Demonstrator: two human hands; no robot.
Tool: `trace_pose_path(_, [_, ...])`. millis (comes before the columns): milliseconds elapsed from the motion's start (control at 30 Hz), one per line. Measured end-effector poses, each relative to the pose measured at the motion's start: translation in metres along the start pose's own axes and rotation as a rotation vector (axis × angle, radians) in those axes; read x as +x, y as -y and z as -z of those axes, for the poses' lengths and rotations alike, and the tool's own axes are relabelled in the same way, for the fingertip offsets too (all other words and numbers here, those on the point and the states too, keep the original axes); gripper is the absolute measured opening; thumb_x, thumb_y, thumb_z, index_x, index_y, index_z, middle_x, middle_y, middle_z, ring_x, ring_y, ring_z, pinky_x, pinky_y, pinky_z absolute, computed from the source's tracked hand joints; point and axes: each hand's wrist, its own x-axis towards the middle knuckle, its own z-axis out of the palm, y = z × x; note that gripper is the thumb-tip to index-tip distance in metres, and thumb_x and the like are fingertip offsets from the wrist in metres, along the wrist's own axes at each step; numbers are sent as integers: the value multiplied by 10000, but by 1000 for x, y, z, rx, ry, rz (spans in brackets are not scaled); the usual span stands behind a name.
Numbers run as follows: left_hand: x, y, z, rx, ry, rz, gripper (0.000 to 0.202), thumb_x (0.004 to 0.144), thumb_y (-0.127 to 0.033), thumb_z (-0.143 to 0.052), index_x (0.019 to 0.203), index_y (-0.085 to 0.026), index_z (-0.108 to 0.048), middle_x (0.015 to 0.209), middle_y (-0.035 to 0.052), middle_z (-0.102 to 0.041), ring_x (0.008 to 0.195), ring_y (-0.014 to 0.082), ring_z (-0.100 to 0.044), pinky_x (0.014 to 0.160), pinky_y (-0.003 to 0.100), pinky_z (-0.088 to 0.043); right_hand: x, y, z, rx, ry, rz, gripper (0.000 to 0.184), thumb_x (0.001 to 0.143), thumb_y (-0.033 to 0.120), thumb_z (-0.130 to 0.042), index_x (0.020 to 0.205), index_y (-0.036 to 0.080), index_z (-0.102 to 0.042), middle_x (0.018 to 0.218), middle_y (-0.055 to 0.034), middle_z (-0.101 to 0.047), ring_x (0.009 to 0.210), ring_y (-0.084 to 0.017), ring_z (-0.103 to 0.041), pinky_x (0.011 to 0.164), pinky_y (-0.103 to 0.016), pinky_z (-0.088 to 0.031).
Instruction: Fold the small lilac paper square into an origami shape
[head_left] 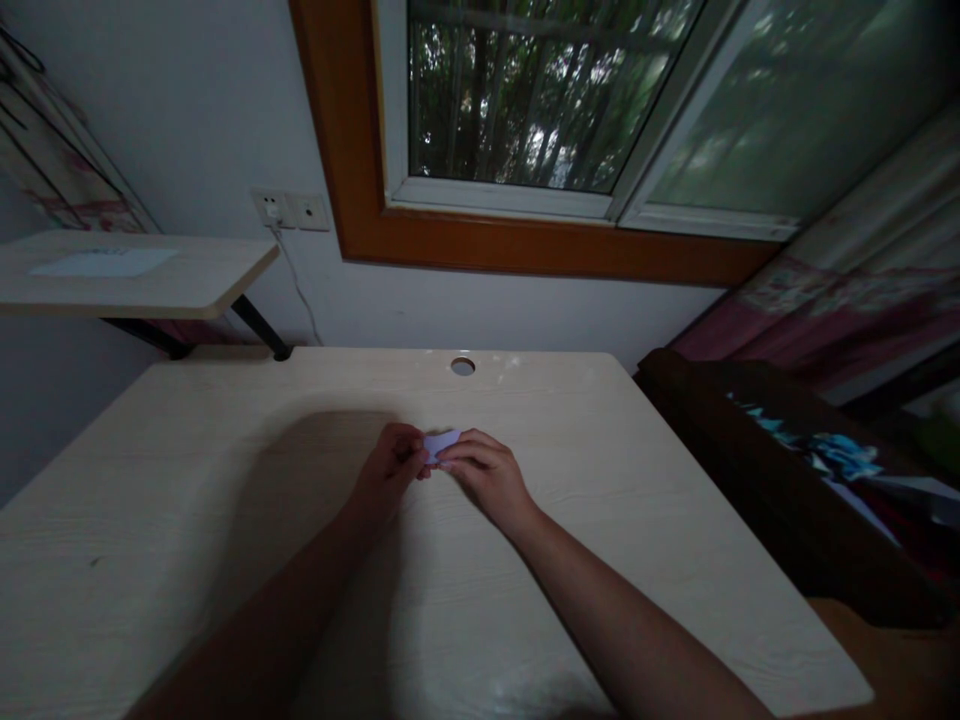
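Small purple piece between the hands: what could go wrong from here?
1. The small purple piece is held by the fingertips of the left hand and right hand; if it is as thin as it looks, uneven pulling might crease or tear it.
2. Fingers cover much of it, so a poor grip could be hard to spot.
3. A shadow falls on the desk beside the left hand, which may hide fine detail there.

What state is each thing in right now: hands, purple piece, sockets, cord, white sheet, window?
Left hand: pinching the purple piece's left end
Right hand: gripping its right end
Purple piece: held between both hands
Left socket: plug inserted
Right socket: unplugged
Cord: plugged in, hanging
White sheet: lying on shelf
Window: cannot tell
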Motion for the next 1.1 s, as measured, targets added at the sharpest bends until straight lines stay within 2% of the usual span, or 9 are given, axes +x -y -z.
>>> trace_pose_path(167, [-3, -5, 1, 227, 85, -65, 139, 911, -316, -633, 966, -191, -604, 809, 16, -654, 748, 141, -647, 719, 274, -526, 0, -1, 2, -13, -59, -35, 95, 849, 345, -769, 869, 261, -809, 828, -42, -714, 785, -175, -654, 740, -301, -519])
trace_pose_path(267, [-2, -12, -2, 465, 63, -156, 76, 856, -261, -685, 853, -189, -660, 854, 34, -683, 790, 148, -652, 755, 268, -521, 0, 0, 3, -7, -60, -64, 94, 863, 337, -752, 854, 257, -800, 822, -39, -708, 790, -178, -645, 731, -300, -502])
trace_pose_path(367, [-1, -18, -3, 546, 61, -205, 33, 846, -229, -684, 856, -198, -679, 835, 26, -700, 766, 143, -659, 737, 255, -524, 0, -1, 2, 28, -62, -95, 78, 863, 320, -749, 852, 254, -789, 826, -35, -697, 800, -181, -638, 729, -300, -492])
trace_pose_path(467, [-1, -20, -4, 532, 86, -206, 50, 864, -239, -670, 856, -192, -687, 821, 32, -707, 761, 148, -672, 724, 251, -532, 0, -2, 1, 74, -63, -119, 74, 868, 314, -741, 858, 252, -780, 855, -38, -701, 831, -186, -642, 758, -308, -493])
trace_pose_path(633, [-4, -21, -2, 371, 138, -161, 187, 954, -317, -575, 928, -171, -690, 854, 66, -722, 806, 165, -702, 769, 275, -555, 0, -3, 1, 100, -69, -126, 96, 893, 321, -711, 876, 246, -769, 878, -40, -707, 861, -188, -649, 804, -314, -493])
trace_pose_path(767, [-5, -14, 0, 311, 79, -54, 201, 955, -362, -586, 930, -171, -645, 857, 63, -734, 816, 171, -722, 767, 284, -569, -1, -3, 1, 96, -45, -134, 130, 903, 342, -698, 872, 231, -758, 858, -41, -691, 838, -182, -638, 786, -310, -492])
trace_pose_path(867, [-4, -9, -2, 239, 23, 45, 200, 922, -373, -638, 944, -187, -566, 798, 33, -737, 735, 167, -731, 709, 283, -578, -1, -3, 2, 86, -27, -138, 153, 909, 353, -687, 867, 222, -754, 836, -44, -685, 807, -181, -629, 766, -313, -495])
trace_pose_path(1100, [-4, -2, -4, 204, -14, 73, 261, 847, -340, -725, 926, -191, -526, 769, 7, -703, 712, 169, -740, 708, 298, -597, -2, -1, -1, 118, -73, -166, 130, 873, 347, -723, 862, 219, -743, 831, -37, -698, 788, -174, -650, 737, -296, -505])
